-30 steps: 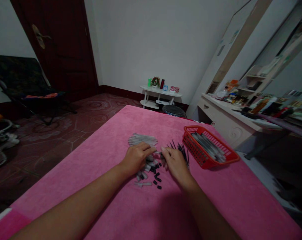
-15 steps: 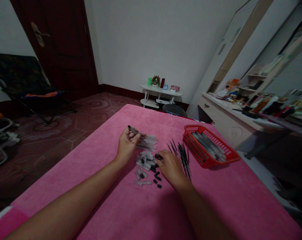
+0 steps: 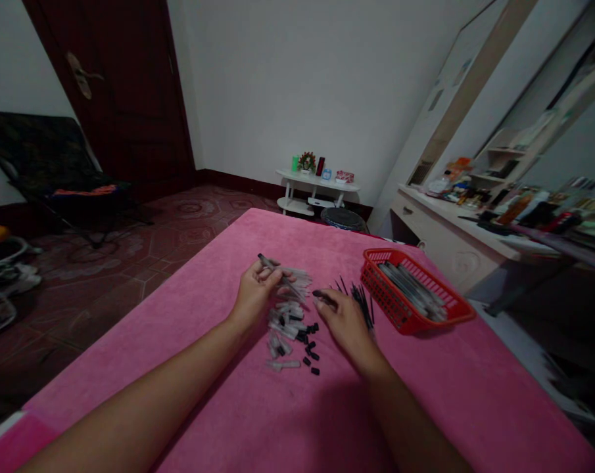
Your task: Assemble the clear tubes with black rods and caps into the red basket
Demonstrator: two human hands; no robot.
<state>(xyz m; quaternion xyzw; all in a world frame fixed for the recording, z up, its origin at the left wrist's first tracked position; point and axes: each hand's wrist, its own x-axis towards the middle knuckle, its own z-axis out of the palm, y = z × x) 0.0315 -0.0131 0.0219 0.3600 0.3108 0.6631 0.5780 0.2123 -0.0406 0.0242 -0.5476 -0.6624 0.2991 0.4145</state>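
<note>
My left hand is closed around a slim pen with a dark end, held slanting above clear pen barrels. My right hand pinches a small dark piece at its fingertips; its kind is unclear. Between and below the hands lies a heap of clear pen caps. Several short black plugs are scattered along its right side. Thin black refills lie just beyond my right hand, partly hidden by it.
A red plastic basket of assembled-looking pens stands on the pink cloth at the right. Farther off are a white shelf, a cluttered dresser and a folding chair.
My right hand has moved away from the cap heap, up and to the right, its fingers still pinched. My left hand, still holding the pen, has shifted slightly right.
</note>
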